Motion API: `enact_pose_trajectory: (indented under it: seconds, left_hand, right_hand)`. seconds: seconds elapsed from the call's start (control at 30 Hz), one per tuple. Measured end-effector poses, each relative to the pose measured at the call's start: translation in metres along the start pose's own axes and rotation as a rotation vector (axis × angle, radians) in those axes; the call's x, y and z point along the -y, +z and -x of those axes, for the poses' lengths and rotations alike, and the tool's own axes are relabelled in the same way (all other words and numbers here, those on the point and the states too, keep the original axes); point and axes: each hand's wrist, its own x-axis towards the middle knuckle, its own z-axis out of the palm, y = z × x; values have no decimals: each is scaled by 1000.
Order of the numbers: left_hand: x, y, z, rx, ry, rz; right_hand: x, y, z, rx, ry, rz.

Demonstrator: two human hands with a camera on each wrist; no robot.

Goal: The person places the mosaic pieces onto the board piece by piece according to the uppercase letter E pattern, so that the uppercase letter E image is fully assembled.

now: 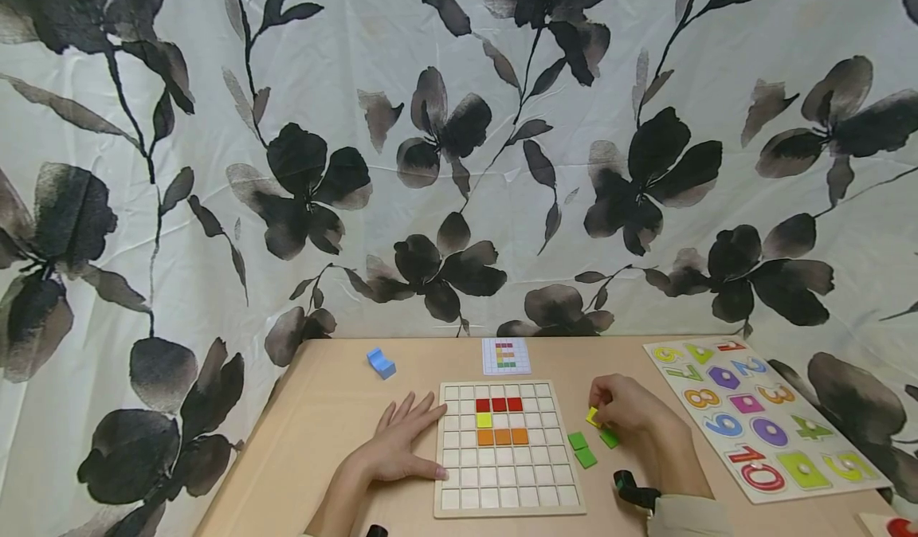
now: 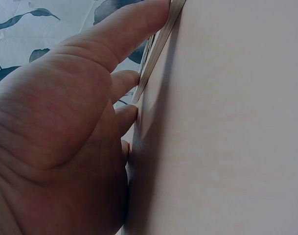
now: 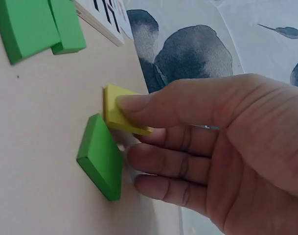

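My right hand (image 1: 631, 405) pinches a yellow tile (image 1: 592, 416) between thumb and fingers, right of the grid board (image 1: 509, 515). In the right wrist view the thumb presses on the yellow tile (image 3: 120, 105), and a green tile (image 3: 102, 159) lies just beside it. My left hand (image 1: 394, 445) is spread, its thumb and fingertips at the board's left edge; the left wrist view shows the thumb against that edge too. On the board lie a row of red tiles (image 1: 498, 405), one yellow tile (image 1: 484, 420) and a row of orange tiles (image 1: 502, 437).
Two green tiles (image 1: 582, 450) lie right of the board. Behind it is a small pattern card (image 1: 506, 356), with a blue block (image 1: 381, 363) at the back left. A number puzzle board (image 1: 763, 417) lies at the right. A floral cloth (image 1: 459, 202) hangs behind the table.
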Motion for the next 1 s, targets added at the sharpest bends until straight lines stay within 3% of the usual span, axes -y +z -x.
enact_pose_trajectory:
  seconds: [0.13, 0.33, 0.6, 0.83, 1.0]
  left_hand:
    - [0, 0, 0, 0, 2, -2]
    - [0, 0, 1, 0, 8, 1]
    - [-1, -1, 1, 3, 4, 7]
    - [0, 0, 0, 1, 6, 8]
    - [1, 1, 0, 0, 9, 4]
  right_hand:
    - [1, 1, -4, -15, -29, -15]
    - [6, 1, -12, -77, -146, -23]
    - [26, 13, -17, -138, -153, -128]
    - [45, 25, -22, -77, -265, -216]
    - [58, 39, -26, -49, -316, -213]
